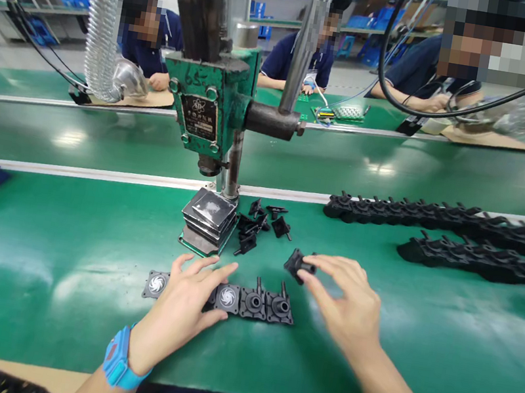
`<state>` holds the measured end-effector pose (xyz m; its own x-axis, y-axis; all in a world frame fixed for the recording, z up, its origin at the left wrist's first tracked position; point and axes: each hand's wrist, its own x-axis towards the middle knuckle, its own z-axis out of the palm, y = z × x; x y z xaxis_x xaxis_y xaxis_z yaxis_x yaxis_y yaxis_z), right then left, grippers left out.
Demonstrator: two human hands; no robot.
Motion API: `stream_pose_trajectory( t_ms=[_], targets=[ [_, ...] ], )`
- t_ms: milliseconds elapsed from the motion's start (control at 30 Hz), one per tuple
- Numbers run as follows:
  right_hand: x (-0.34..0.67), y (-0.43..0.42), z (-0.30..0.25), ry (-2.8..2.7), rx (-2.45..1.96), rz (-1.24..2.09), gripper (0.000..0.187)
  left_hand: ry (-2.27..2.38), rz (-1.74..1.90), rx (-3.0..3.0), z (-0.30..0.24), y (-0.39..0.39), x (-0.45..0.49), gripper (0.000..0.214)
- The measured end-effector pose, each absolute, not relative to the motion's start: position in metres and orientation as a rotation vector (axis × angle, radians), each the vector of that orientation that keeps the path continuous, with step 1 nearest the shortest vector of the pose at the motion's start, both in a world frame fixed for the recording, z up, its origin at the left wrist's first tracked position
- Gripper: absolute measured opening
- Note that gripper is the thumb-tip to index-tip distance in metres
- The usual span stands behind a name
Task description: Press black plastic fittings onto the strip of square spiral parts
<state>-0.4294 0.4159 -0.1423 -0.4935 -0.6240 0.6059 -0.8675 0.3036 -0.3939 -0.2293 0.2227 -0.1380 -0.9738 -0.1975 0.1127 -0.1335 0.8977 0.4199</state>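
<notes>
Green matting covers the bench (60, 244) in front of me, and both hands are low over it. My left hand (181, 313) lies open and flat, fingers spread, palm down on a row of square black housings (253, 303). It hides part of the row, so I cannot tell how many pieces sit under the palm. One housing with a white swirl (156, 284) shows just left of the hand, another swirl piece and two spouted ones show to its right, all touching edge to edge. A blue wristwatch (117, 356) sits on that wrist.

My right hand (350, 303) is closed in a pinch on a black plastic fitting (298, 265), thumb and forefinger gripping it just above the right end of the row. The fitting is tilted, and I cannot tell whether it is clear of the mat.

Beyond the hands stands a green hand press (208, 101), with a stepped metal block (209, 218) at its foot. A loose heap of small black parts (258, 222) lies just beside that block. Further right, two long lines of black parts (438, 218) stretch to the edge of view. A corrugated silver hose (104, 18) hangs at upper left. Three people in dark blue shirts (284, 57) sit at the far bench.
</notes>
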Motion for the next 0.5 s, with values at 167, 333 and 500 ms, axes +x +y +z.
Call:
stream_pose_trajectory(
  t_ms=[167, 333, 500],
  targets=[
    [-0.372, 0.392, -0.119, -2.156, 1.623, 1.134, 0.014, -2.891, -0.648, 0.254, -0.139, 0.221, -0.231, 0.1],
    [-0.361, 0.367, -0.138, -2.156, 1.8, 1.077, 0.017, -2.882, -0.703, 0.279, -0.139, 0.221, -0.233, 0.106],
    [-0.364, 0.365, -0.137, -2.194, 1.845, 0.968, 0.012, -2.88, -0.724, 0.303, -0.139, 0.222, -0.233, 0.112]
  ],
)
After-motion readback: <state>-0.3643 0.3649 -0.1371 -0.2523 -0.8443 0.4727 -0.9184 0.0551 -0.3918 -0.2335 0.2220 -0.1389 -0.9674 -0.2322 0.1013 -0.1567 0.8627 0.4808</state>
